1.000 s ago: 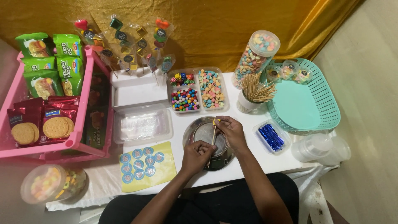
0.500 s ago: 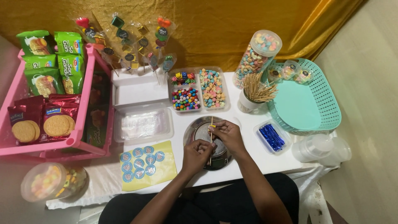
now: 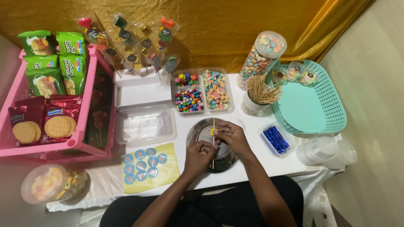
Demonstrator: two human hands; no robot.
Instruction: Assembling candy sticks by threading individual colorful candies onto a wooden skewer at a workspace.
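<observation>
Over the metal plate [image 3: 198, 130], the left hand [image 3: 199, 156] pinches the lower skewer [image 3: 213, 147] while the right hand [image 3: 232, 135] grips a yellow candy [image 3: 213, 132] on it, with candy trays [image 3: 203, 90] behind and blue ties [image 3: 275, 139] right of the plate.

Single head-worn view, looking steeply down from above the seated person, facing forward toward the gold curtain [image 3: 235, 29] at the top edge. Mid-range: both forearms, the whole white table [image 3: 252, 164] and the person's lap fit in frame, fingers [image 3: 216, 133] roughly centre. Left of the fingers the pink rack [image 3: 90, 105] reaches the frame edge; right of them the teal basket [image 3: 332, 105]. No second view shares the scene.
</observation>
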